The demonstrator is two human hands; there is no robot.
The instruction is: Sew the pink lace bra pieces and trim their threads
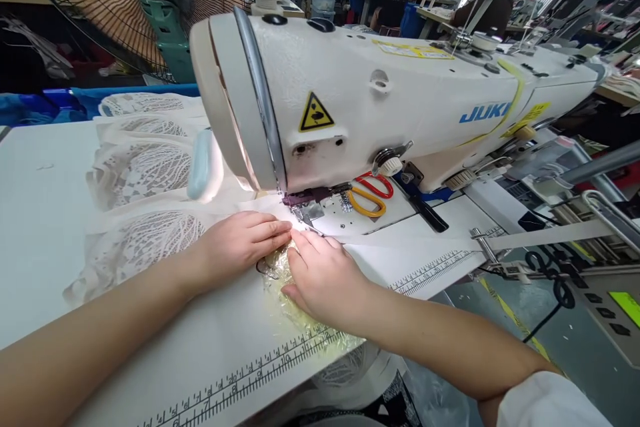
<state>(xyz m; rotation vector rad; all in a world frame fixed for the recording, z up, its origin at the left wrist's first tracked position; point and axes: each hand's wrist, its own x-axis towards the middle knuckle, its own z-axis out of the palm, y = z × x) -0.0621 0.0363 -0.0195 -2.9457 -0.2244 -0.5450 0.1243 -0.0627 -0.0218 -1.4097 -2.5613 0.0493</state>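
My left hand (245, 240) lies palm down just in front of the needle area of a white sewing machine (350, 107), its fingers stretched out and side by side. Bent fingers of my right hand (325, 273) meet the left fingertips there, its thumb lower and apart; whatever they grip is hidden. Beneath both hands is a crinkled, shiny yellowish sheet (285, 280). White lace fabric (160, 233) spreads in folds left of the machine, next to my left forearm. From the right a pale band (545, 237) runs through a metal guide (484, 245) toward the machine.
Scissors with red and yellow handles (367, 202) lie under the machine arm, near a black-handled tool (427, 210). A ruler strip (260, 373) follows the table's front edge. A large fan (165, 7) stands behind left. A control box (610, 307) sits right. People work farther back.
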